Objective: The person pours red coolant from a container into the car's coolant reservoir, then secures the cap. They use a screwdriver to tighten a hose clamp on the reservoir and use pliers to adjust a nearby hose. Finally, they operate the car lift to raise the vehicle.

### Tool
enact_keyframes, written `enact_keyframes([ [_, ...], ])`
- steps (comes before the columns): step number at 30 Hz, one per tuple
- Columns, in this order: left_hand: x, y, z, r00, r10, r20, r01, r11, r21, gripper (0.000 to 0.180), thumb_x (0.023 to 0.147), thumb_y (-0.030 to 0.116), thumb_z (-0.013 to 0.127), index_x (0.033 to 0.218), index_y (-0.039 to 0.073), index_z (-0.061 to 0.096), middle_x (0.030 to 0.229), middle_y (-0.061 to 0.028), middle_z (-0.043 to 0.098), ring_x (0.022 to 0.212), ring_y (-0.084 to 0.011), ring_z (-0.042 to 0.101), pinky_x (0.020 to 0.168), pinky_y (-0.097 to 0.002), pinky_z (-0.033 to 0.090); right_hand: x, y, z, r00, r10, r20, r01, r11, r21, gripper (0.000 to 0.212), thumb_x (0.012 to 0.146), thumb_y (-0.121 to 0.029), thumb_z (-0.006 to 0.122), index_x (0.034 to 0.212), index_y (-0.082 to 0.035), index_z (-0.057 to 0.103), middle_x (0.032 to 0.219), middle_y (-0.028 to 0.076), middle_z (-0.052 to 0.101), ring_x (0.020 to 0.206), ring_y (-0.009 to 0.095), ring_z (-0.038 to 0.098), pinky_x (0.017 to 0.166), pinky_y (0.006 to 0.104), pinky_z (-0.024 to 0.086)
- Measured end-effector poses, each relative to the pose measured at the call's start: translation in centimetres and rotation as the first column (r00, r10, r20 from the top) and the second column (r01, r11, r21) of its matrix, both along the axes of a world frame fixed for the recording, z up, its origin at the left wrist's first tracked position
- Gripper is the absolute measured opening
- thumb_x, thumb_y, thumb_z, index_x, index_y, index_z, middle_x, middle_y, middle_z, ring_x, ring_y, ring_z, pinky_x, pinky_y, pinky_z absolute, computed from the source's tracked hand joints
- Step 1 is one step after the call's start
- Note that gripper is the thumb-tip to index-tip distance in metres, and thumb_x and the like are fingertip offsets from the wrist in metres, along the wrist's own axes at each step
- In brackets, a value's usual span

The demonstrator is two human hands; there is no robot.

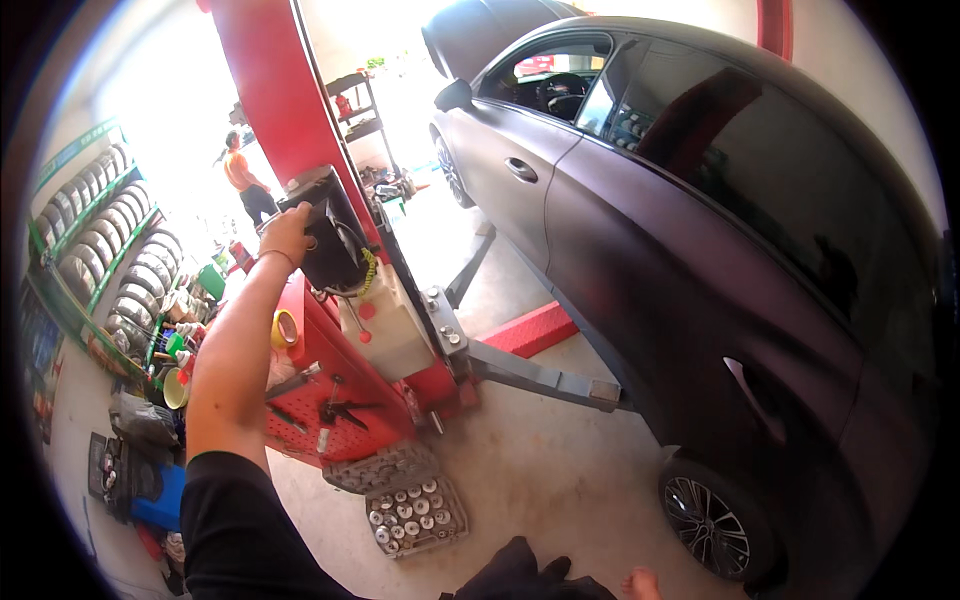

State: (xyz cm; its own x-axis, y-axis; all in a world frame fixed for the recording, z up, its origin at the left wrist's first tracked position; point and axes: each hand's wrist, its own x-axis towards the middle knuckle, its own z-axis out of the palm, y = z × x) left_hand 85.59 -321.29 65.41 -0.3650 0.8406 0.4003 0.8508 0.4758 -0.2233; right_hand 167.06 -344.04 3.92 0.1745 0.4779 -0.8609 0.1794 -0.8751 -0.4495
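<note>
My left arm reaches forward to the red lift post (275, 90). At its end my left hand (288, 238) is closed against the side of the black control box (335, 250) mounted on that post, with fingers bent at its upper edge. What the fingertips press is hidden. Below the box sits a whitish plastic tank (390, 325), with a yellow-green coiled hose (368, 272) beside it. Only a small part of my right hand (641, 583) shows at the lower edge, next to my dark clothing; its fingers cannot be made out.
A dark car (660, 240) stands on the right, a grey lift arm (545, 375) reaching under it. An open case of round metal pieces (415, 515) lies on the floor by a red tool cart (340, 400). Tyre racks (100, 235) line the left; another person (245, 175) stands beyond.
</note>
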Motion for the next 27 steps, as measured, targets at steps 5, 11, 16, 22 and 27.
enact_keyframes([
  [5,0.6,-0.3,-0.4,0.999,0.044,0.011,-0.044,0.999,-0.005,0.048,0.077,0.014,0.074,0.117,0.011,0.048,0.108,-0.0140,0.064,0.106,-0.0351,0.061,0.091,-0.0452,0.049,-1.9,1.6,1.8,0.999,-0.051,-0.009,0.051,0.999,0.001,0.019,0.094,-0.011,0.050,0.109,-0.002,0.057,0.078,0.011,0.063,0.063,0.023,0.064,0.054,0.0367,0.054],
  [11,1.0,0.8,0.1,0.996,-0.013,0.083,0.008,0.998,0.062,0.054,0.072,0.013,0.074,0.121,0.011,0.050,0.115,-0.0150,0.063,0.108,-0.0370,0.060,0.092,-0.0440,0.049,-1.6,0.6,3.8,0.996,-0.042,0.077,0.045,0.999,-0.031,0.018,0.093,-0.015,0.052,0.104,-0.004,0.061,0.081,0.011,0.064,0.064,0.023,0.064,0.055,0.0371,0.053],
  [16,-6.1,1.2,-2.3,0.977,-0.085,0.194,0.073,0.995,0.066,0.059,0.076,0.020,0.070,0.131,0.014,0.048,0.113,-0.0169,0.066,0.103,-0.0335,0.065,0.088,-0.0412,0.050,-0.6,-1.1,3.3,0.995,0.101,0.006,-0.100,0.993,-0.065,0.014,0.092,-0.016,0.051,0.096,-0.006,0.060,0.079,0.009,0.062,0.063,0.022,0.062,0.054,0.0363,0.052],
  [22,-7.5,1.3,-1.2,0.994,-0.108,-0.023,0.109,0.991,0.071,0.054,0.080,0.018,0.071,0.130,0.013,0.052,0.105,-0.0169,0.067,0.093,-0.0317,0.067,0.085,-0.0411,0.051,-3.8,-0.4,5.7,0.982,0.188,0.027,-0.181,0.972,-0.151,0.028,0.094,-0.014,0.050,0.119,-0.004,0.054,0.085,0.008,0.064,0.068,0.019,0.064,0.057,0.0323,0.053],
  [27,-7.9,2.1,-1.8,0.989,-0.141,-0.053,0.146,0.985,0.088,0.052,0.080,0.019,0.071,0.129,0.013,0.052,0.106,-0.0161,0.067,0.095,-0.0314,0.066,0.086,-0.0406,0.050,-6.2,0.3,5.8,0.980,0.197,-0.011,-0.196,0.966,-0.170,0.027,0.094,-0.012,0.050,0.119,-0.004,0.053,0.086,0.008,0.064,0.069,0.017,0.063,0.058,0.0307,0.053],
])
